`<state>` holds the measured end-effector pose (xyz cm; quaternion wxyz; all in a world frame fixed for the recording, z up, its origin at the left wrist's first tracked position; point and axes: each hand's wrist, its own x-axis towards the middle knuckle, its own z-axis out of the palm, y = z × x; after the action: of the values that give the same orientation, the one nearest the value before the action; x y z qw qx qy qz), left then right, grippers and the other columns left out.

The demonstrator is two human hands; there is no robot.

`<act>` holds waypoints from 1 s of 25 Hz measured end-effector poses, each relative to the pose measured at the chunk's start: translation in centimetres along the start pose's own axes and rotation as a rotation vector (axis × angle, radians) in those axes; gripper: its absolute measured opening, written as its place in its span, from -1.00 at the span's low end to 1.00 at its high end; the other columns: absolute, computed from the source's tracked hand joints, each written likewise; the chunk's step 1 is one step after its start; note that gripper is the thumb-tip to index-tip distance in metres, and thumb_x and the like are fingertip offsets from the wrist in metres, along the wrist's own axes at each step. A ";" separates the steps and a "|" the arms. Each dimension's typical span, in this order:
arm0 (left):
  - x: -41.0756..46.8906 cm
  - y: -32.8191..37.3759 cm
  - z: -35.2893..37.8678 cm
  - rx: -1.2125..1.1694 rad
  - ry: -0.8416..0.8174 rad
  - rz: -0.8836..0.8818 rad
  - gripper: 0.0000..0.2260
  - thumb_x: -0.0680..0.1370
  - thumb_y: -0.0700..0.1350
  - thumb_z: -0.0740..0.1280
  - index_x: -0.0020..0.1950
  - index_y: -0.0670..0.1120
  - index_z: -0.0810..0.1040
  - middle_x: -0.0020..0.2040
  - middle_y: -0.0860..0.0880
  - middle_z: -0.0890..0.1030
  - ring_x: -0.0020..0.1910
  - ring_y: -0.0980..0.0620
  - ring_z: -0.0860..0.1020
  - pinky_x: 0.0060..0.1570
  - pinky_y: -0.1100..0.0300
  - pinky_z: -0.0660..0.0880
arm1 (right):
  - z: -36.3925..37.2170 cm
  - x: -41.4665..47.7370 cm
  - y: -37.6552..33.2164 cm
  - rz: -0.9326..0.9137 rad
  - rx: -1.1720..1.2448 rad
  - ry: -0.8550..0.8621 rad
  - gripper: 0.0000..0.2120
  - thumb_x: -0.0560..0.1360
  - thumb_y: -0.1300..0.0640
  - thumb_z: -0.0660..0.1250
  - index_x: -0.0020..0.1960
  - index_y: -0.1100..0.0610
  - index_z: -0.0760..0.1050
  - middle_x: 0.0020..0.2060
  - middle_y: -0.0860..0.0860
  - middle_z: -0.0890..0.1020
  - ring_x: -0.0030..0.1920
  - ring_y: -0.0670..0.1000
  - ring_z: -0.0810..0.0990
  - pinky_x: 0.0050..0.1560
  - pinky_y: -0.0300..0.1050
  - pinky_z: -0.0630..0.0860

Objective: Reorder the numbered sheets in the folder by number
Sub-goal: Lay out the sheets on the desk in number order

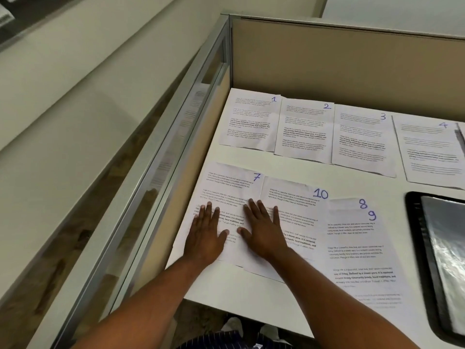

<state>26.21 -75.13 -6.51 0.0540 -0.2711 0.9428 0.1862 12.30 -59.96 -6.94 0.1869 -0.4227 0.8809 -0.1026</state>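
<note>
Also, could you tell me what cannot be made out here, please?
All in the head view:
- sheet 8, mostly covered by sheet 9
- folder, cut off by the right edge
- sheet 4, print blurred
- sheet 7 and sheet 10, print partly under the left hand and right hand

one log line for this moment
left hand flat on sheet 7 | right hand flat on sheet 7 and sheet 10 overlap | folder at right

The left arm (141,306) and right arm (347,298) are bare. Dark blue clothes with thin white stripes (216,340) and pale shoes (232,324) show below.
</note>
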 end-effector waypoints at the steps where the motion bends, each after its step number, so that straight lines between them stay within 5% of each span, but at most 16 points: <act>1: -0.2 0.0 0.1 0.019 -0.016 -0.019 -0.32 0.67 0.17 0.14 0.67 -0.05 -0.08 0.66 -0.06 -0.18 0.63 0.01 -0.22 0.54 0.13 -0.28 | 0.0 0.0 -0.1 -0.016 -0.029 -0.016 -0.26 0.60 -0.33 -0.11 0.68 0.01 -0.08 0.66 -0.04 -0.10 0.65 0.02 -0.18 0.57 0.25 -0.35; 4: -0.6 0.1 0.2 0.054 -0.045 -0.053 -0.31 0.67 0.19 0.11 0.67 -0.06 -0.12 0.66 -0.07 -0.18 0.63 -0.01 -0.21 0.56 0.07 -0.26 | 0.0 -0.2 -0.3 -0.038 -0.065 -0.041 -0.20 0.53 -0.34 -0.26 0.68 0.01 -0.15 0.66 -0.04 -0.15 0.65 0.03 -0.21 0.56 0.26 -0.37; 12: -0.9 0.2 -0.1 0.059 -0.037 -0.018 -0.25 0.55 0.29 -0.11 0.66 -0.05 -0.12 0.66 -0.07 -0.18 0.62 0.01 -0.23 0.55 0.07 -0.28 | -0.4 -0.9 -0.5 -0.012 -0.025 -0.024 -0.17 0.51 -0.38 -0.26 0.67 0.01 -0.20 0.64 -0.05 -0.21 0.64 0.00 -0.24 0.55 0.19 -0.43; 17: -0.2 2.2 -0.3 0.052 -0.032 0.086 -0.19 0.49 0.36 -0.22 0.66 -0.04 -0.12 0.66 -0.05 -0.18 0.62 0.01 -0.24 0.56 0.06 -0.29 | -1.0 -2.9 0.5 0.089 -0.005 0.013 -0.23 0.62 -0.34 -0.07 0.67 0.02 -0.20 0.65 -0.04 -0.21 0.64 -0.01 -0.26 0.54 0.16 -0.42; 25: 0.7 7.0 1.0 0.097 -0.104 0.309 -0.14 0.44 0.40 -0.27 0.66 -0.01 -0.17 0.64 -0.03 -0.25 0.61 0.03 -0.30 0.57 0.05 -0.29 | -2.0 -7.9 4.0 0.323 0.012 0.095 -0.10 0.46 -0.44 -0.32 0.67 0.02 -0.23 0.65 -0.03 -0.23 0.64 -0.01 -0.28 0.55 0.17 -0.41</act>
<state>21.92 -69.64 -5.32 0.0863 -0.1100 0.9771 0.1605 13.18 -51.21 -4.55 0.1615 -0.2690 0.9446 -0.0963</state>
